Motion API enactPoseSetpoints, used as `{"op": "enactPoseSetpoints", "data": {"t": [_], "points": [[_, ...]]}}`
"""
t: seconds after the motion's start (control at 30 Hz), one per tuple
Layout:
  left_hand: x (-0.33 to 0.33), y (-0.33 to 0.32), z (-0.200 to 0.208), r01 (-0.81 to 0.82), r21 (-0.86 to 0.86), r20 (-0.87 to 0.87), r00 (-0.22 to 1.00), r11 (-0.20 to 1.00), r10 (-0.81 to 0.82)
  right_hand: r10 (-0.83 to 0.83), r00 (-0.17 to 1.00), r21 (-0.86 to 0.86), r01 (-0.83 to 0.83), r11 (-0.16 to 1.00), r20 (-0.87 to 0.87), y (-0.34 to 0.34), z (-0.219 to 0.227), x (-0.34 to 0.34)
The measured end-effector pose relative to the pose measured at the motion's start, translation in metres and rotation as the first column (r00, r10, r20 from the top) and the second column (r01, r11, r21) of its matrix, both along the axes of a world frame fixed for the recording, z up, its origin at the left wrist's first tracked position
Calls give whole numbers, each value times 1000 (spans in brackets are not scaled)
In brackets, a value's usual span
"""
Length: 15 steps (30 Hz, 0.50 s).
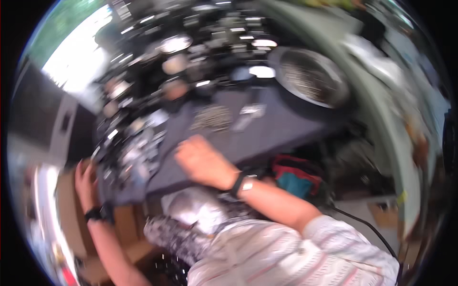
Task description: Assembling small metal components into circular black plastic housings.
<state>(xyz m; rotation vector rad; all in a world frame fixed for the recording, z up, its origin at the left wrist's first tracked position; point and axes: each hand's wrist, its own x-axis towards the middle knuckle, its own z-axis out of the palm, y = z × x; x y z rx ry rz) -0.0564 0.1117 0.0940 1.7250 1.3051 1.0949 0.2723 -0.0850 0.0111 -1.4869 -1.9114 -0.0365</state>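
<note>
The whole picture is smeared by motion. My left hand (86, 185), with a dark band on its wrist, is at the table's left end beside a cardboard box (71, 209); its fingers are spread, and I see nothing in them. Over the front of the dark-covered table (281, 126) is my right hand (202, 159), also with a dark wristband. Its fingers are curled under, hiding whatever they may hold. Just beyond it lies a pile of small brownish pieces (212, 119). A small pale packet or card (253, 110) rests to the right of that pile.
A wide metal bowl (341, 93) of thin pieces stands at the table's right. Clear plastic bags (140, 157) lie on the left, and blurred clutter fills the back. Under the table edge is a red and teal cloth item (296, 178). A black cable (367, 224) runs at lower right.
</note>
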Motion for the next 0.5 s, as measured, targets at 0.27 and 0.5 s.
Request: {"op": "enactPoseSetpoints", "data": {"t": [0.27,0.5], "points": [[-102,-37,-87,-575,-227,323,717,786,618,-103,992,-38,106,994,78,6,0,-3],[-136,-60,-297,-490,-703,201,559,516,804,-130,972,-98,151,984,195,9,8,-7]]}}
